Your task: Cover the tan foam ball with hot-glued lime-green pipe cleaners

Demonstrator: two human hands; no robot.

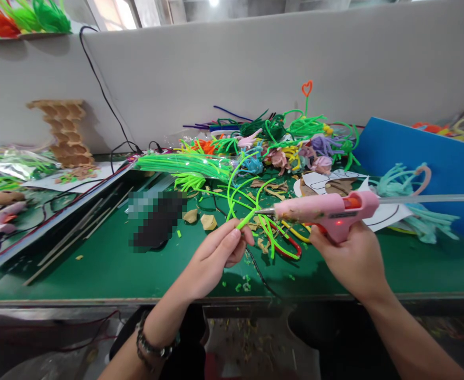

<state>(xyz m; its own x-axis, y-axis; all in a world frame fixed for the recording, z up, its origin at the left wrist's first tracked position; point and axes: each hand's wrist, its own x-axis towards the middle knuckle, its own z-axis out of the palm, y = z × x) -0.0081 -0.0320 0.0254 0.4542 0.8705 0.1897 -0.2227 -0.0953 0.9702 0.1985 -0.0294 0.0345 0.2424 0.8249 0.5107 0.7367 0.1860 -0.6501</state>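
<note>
Near the middle of the green table, my left hand [220,250] pinches a bright green pipe cleaner [247,218], its tip pointing up to the right. My right hand [348,258] is wrapped round the handle of a pink hot glue gun [319,209]. The gun's metal nozzle is at the tip of the pipe cleaner, touching or nearly so. A red light glows on the gun's side, and a long clear glue stick [433,199] runs out of its back. Loose green pipe cleaners lie behind and below the nozzle, beside red-handled scissors [293,250], partly covered.
Bundles of coloured pipe cleaners [287,142] are heaped along the back wall. A bagged green bundle [188,164] lies left of them. A blue board [425,163] leans at the right. Thin sticks [85,232], dried glue scraps [208,222] and a blurred black object [158,219] lie at left.
</note>
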